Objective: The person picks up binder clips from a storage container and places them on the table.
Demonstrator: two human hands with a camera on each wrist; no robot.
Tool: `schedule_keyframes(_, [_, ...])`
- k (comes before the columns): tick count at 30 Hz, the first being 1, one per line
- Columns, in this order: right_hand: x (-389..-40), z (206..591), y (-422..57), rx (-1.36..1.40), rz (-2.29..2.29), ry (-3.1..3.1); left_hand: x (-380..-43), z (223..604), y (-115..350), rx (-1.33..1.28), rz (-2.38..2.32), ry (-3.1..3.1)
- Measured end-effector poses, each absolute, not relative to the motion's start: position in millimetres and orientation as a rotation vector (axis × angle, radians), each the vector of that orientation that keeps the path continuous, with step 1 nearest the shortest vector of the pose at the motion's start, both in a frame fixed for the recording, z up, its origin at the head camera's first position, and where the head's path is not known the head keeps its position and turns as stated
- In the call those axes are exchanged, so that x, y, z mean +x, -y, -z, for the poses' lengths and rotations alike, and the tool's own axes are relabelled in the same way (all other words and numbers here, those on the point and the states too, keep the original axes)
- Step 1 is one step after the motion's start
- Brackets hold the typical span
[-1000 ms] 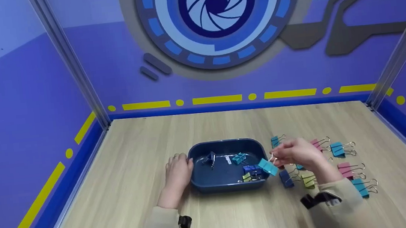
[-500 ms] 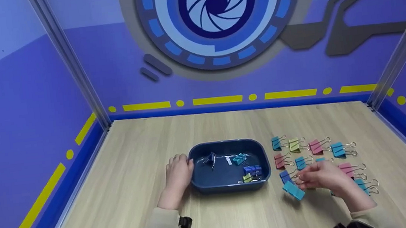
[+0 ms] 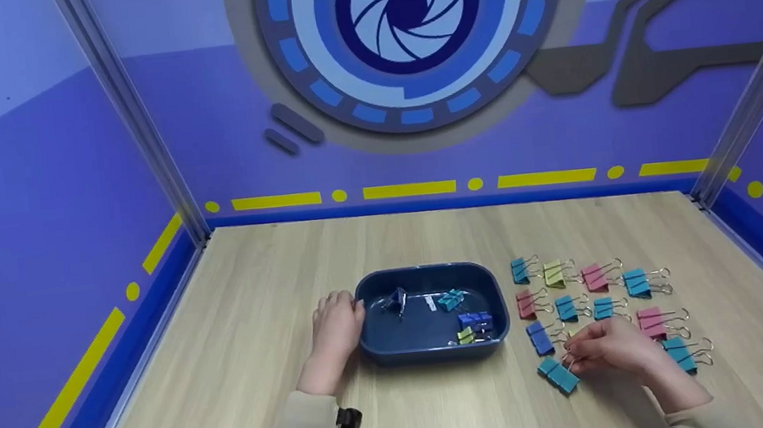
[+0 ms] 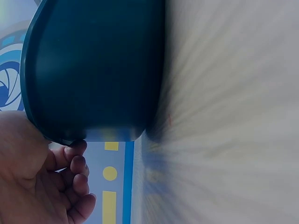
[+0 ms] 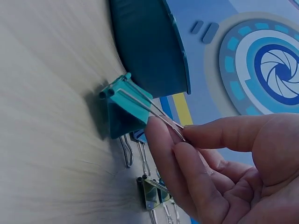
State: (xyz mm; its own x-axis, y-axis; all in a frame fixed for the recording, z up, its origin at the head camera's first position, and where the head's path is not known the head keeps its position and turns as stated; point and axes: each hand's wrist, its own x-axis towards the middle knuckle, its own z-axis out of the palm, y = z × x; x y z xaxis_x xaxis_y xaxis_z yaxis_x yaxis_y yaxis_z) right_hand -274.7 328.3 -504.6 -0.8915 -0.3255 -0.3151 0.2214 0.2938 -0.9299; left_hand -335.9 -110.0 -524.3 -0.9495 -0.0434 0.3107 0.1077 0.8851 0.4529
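My right hand pinches a wire handle of a teal binder clip, just in front of the blue binder clip. In the right wrist view, thumb and fingers hold the wire of that teal clip, its body tilted close to the tabletop. My left hand grips the left rim of a dark blue plastic bin; in the left wrist view its fingers curl by the rim. Inside the bin lie a teal clip, blue clips, a yellow-green clip and a dark clip.
Right of the bin, several binder clips stand in rough rows, among them a pink clip, a red clip and a teal clip. My right hand partly hides a yellow-green one. Blue patterned walls enclose the wooden table.
My right hand has carried the teal clip from beside the bin's right rim toward the table front and lowered it near the blue clip. The left hand and bin stay put.
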Motion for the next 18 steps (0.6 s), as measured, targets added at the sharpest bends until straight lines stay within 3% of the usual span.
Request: schedule_keyframes(18, [-273.5,504.1,-328.2,-0.098,1.58,-2.157,-335.7,525.1,109.5,-0.054,0.666,2.718])
